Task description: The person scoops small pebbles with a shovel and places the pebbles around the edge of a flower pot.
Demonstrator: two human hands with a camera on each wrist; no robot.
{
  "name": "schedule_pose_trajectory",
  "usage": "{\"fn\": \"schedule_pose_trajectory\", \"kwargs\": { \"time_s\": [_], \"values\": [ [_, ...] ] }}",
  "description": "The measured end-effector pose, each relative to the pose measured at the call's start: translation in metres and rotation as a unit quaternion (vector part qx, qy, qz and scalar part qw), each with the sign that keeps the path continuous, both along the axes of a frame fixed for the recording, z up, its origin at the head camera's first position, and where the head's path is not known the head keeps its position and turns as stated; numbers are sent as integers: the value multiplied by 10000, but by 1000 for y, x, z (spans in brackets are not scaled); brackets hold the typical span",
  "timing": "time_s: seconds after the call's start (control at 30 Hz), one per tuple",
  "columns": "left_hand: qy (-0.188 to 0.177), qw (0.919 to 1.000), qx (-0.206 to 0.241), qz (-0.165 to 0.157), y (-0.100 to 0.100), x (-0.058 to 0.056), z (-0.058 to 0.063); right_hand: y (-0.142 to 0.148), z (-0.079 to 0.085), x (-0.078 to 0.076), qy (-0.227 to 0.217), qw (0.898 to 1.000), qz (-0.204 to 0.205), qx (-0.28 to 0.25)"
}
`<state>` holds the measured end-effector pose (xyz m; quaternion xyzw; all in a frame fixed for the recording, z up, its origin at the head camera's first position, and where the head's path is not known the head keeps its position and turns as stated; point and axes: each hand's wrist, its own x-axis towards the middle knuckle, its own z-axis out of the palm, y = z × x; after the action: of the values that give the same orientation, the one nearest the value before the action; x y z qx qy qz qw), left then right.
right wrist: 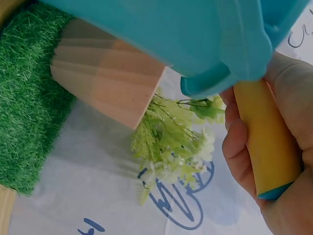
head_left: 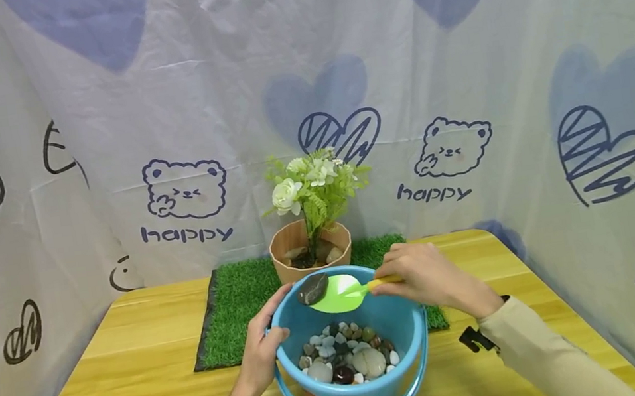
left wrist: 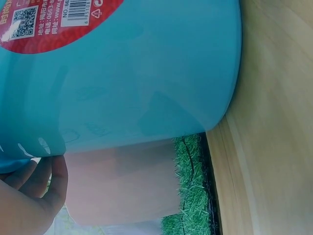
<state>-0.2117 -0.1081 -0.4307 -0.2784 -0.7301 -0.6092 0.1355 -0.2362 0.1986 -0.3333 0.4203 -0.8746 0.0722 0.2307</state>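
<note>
A blue bucket (head_left: 396,318) stands on the table with many pebbles (head_left: 344,352) in its bottom, some white, some grey and brown. My left hand (head_left: 260,349) grips the bucket's left rim, thumb over the edge. In the left wrist view, its fingertips lie against the bucket's outer wall (left wrist: 142,93). My right hand (head_left: 424,274) holds a toy shovel by its yellow handle (right wrist: 269,142). The shovel's green blade (head_left: 339,295) is over the bucket's opening, near the far rim. A dark grey stone (head_left: 313,289) lies at the blade's left end.
Behind the bucket, a peach-coloured pot (head_left: 285,269) with white flowers (head_left: 287,195) and green leaves stands on an artificial grass mat (head_left: 241,302). Stones lie in the pot. Wood-grain table (head_left: 135,369) extends on both sides, with printed cloth (head_left: 241,121) hanging behind and beside it.
</note>
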Motion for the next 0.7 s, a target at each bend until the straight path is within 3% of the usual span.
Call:
{"fn": "schedule_pose_trajectory", "kwargs": {
  "time_s": [0.17,0.5,0.7],
  "values": [
    [81,9999,-46,-49,-1,-1,2,0,8,-4,73,9996,-202,-154],
    [42,10000,4,1,-1,-2,-1,-10,16,-13,-312,9938,-1053,-196],
    [-38,10000,5,-13,-1,-1,-2,-16,15,-22,-434,9927,-1105,-218]
  ]
}}
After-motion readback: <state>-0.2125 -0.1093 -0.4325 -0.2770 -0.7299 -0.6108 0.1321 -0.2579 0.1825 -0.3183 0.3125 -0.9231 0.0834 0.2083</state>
